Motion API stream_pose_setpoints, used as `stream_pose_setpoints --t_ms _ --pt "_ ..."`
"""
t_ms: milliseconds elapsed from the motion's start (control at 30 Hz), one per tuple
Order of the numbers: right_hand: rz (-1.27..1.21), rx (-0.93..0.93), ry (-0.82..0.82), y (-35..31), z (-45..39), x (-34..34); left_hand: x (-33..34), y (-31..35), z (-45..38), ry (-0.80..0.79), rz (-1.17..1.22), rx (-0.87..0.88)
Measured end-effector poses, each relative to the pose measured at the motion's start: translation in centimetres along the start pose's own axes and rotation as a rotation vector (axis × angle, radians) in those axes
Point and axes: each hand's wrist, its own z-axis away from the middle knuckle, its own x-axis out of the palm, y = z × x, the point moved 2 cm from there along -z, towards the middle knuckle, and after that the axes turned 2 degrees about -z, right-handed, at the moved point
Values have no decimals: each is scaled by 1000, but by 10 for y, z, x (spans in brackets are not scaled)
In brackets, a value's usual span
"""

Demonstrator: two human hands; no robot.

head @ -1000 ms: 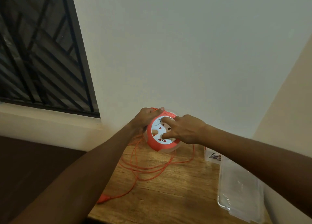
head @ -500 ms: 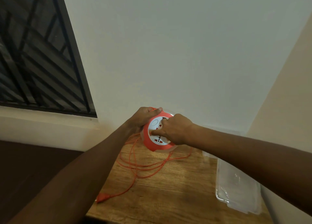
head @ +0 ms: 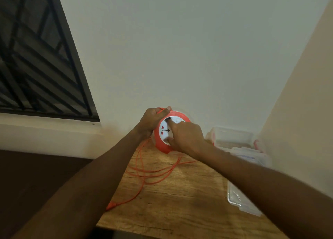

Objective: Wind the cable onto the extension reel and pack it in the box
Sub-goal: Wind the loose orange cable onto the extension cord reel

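The left hand [head: 150,120] grips the orange reel's [head: 163,145] rim while the right hand [head: 186,137] presses its white face, with loose cable [head: 144,174] lying on the counter [head: 180,202].

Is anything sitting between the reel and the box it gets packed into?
Nothing visible does: the orange extension reel, held in both hands, has bare wooden table toward the open clear plastic box; loose orange cable trails left.

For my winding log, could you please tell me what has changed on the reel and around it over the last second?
The right hand has turned the white socket face of the reel: its finger went from the middle, down, then up to the top. The camera tilted, bringing the clear box into view. The left hand keeps its grip on the rim; loose cable, plug and lid lie as before.
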Motion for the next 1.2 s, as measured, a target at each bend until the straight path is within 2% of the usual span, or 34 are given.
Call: stream_pose_setpoints --t_ms 100,233,300,333,367,400,500,533,600,700,867,967,1200 --pt "-474 336 24 -4 18 23 5 -5 3 11 -19 60" --pt "-1283 746 65 -19 30 43 10 -16 6 24 18 36" --pt "-1487 792 55 -27 29 41 9 -14 4 18 19 19" --pt "-1478 748 19 -29 29 39 7 -12 3 9 18 7" --pt "-1375 675 -15 -29 30 35 3 -12 1 5 30 -8" --pt "-1173 583 -16 -27 32 29 -1 -11 1 7 49 -23" --pt "-318 114 174 -12 34 5 -17 -10 -1 6 47 -42" --pt "-118 -86 173 -10 33 -3 -20 -9 -2 -7 38 -47" --pt "124 -397 60 -4 27 -11 -21 -6 -2 -49 44 -53" --pt "265 -519 -141 6 12 -28 -22 0 -1 -99 69 -57" --pt "479 -698 -296 5 0 -46 -20 9 0 -186 17 -81" --pt "620 -786 -361 0 -3 -48 -15 9 3 -225 -36 -99" --pt "791 -817 -457 -10 -5 -46 -5 12 2 -269 -71 -118"
